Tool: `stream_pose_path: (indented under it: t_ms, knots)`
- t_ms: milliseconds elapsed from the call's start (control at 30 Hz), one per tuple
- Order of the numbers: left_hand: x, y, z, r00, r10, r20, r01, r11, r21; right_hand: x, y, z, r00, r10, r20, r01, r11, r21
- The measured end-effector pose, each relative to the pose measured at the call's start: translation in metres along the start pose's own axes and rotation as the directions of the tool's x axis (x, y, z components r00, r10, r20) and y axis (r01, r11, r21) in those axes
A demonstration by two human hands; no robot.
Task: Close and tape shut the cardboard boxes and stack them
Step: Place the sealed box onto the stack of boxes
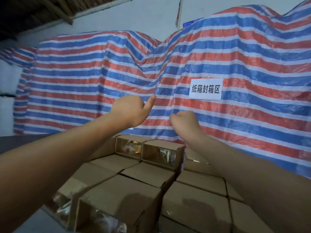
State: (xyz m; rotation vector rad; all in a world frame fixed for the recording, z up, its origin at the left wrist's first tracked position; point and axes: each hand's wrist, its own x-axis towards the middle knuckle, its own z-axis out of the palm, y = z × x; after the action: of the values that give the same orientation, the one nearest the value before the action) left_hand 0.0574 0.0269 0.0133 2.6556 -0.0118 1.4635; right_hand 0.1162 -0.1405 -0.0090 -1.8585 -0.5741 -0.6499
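striped tarp [218, 52] fills the background, white paper sign [205, 89] stuck on it at right. dark surface [20, 140] shows at far left.

stack of cardboard boxes [148, 174] sits low centre, packed tight in rows, running from the near edge back to the foot of the tarp. most tops look closed. two boxes on the back row [148, 151] show a clear window or open face with packaged goods inside; can't tell which, view is soft there. a near-left box [67, 204] also shows plastic at its side.

key relation: the boxes lie below and nearer than both hands. both arms reach forward and up over the stack, hands raised in front of the tarp, not touching any box. neither is clearly nearer the stack; the right forearm passes above the right-hand column, the left above the left column.

left hand [130, 111]: fingers curled in, thumb sticking up and out to the right, nothing held.
right hand [182, 121]: closed fist, back of hand to camera, nothing visible in it.

no tape or dispenser in view. judgement: next move needs both hands to drop down and back toward the box tops.
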Motion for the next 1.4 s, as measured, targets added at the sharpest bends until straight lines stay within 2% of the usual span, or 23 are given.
stream_pose_path:
  t_ms: [133, 233, 400, 567, 700, 833, 1033, 1233, 1400]
  knots:
    - [-0.004, -0.069, 0.003, 0.998, -0.042, 0.049, 0.042, 0.999, 0.004, 0.010, -0.002, 0.047, 0.994, -0.045, 0.099, 0.048, 0.999, -0.025]
    - [-0.013, -0.113, 0.013, 0.995, -0.081, 0.060, 0.076, 0.994, 0.083, 0.019, -0.001, 0.088, 0.980, -0.049, 0.195, 0.062, 0.996, -0.058]
    - [-0.026, -0.185, 0.052, 0.966, -0.157, 0.205, 0.097, 0.957, 0.274, 0.034, 0.004, 0.172, 0.955, -0.086, 0.285, 0.144, 0.971, -0.189]
    - [-0.028, -0.247, 0.092, 0.926, -0.200, 0.319, 0.002, 0.850, 0.527, 0.051, 0.015, 0.242, 0.920, -0.060, 0.387, 0.198, 0.924, -0.327]
    - [-0.024, -0.281, 0.119, 0.899, -0.249, 0.360, -0.031, 0.784, 0.620, 0.066, 0.026, 0.284, 0.886, -0.006, 0.465, 0.236, 0.868, -0.438]
    - [-0.020, -0.305, 0.142, 0.894, -0.267, 0.359, -0.036, 0.757, 0.653, 0.078, 0.037, 0.318, 0.876, -0.023, 0.481, 0.266, 0.855, -0.445]
    - [-0.016, -0.343, 0.165, 0.893, -0.328, 0.310, 0.029, 0.727, 0.686, 0.086, 0.044, 0.358, 0.844, -0.029, 0.536, 0.331, 0.814, -0.478]
    - [-0.010, -0.364, 0.185, 0.897, -0.329, 0.294, 0.068, 0.763, 0.643, 0.080, 0.052, 0.378, 0.846, -0.079, 0.527, 0.406, 0.736, -0.542]
    - [-0.013, -0.369, 0.198, 0.873, -0.355, 0.335, 0.114, 0.815, 0.568, 0.070, 0.055, 0.383, 0.850, -0.071, 0.522, 0.366, 0.791, -0.490]
